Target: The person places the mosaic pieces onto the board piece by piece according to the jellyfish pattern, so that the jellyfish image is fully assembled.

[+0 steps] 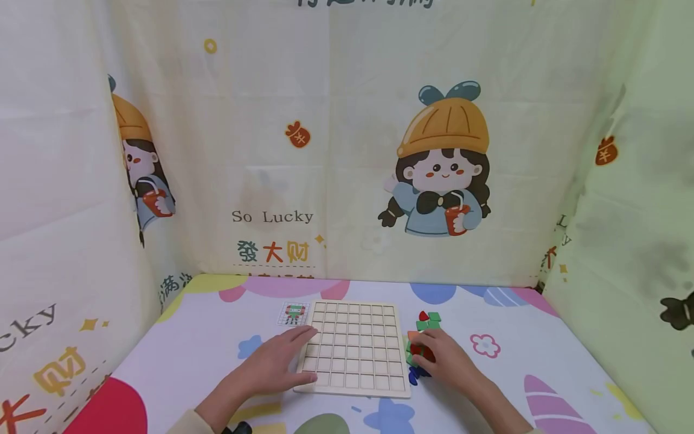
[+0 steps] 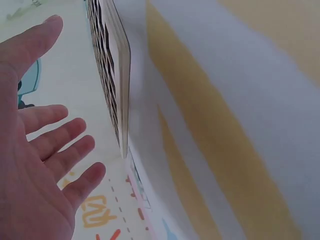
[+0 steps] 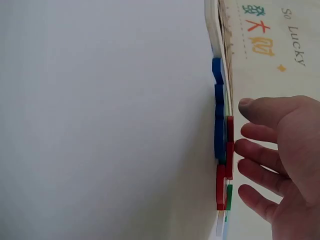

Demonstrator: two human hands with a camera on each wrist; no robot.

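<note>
The left hand [image 1: 276, 361] lies flat on the table [image 1: 190, 349], its straight fingers [image 1: 303, 334] spread and touching the left edge of the wooden grid board [image 1: 355, 348]. A small picture card [image 1: 293, 313] sits just beyond those fingers, off the board's far left corner. The board's square cells are all unfilled and lie to the right of the left fingers. On the board's other side, the right hand [image 1: 441, 358] rests over a heap of coloured blocks [image 1: 423, 349]; its fingers [image 3: 260, 150] are loosely bent against the red pieces, though I cannot tell whether they pinch one. More green and red blocks [image 1: 428, 319] lie just beyond the right fingers, so the right hand is the nearer one.
</note>
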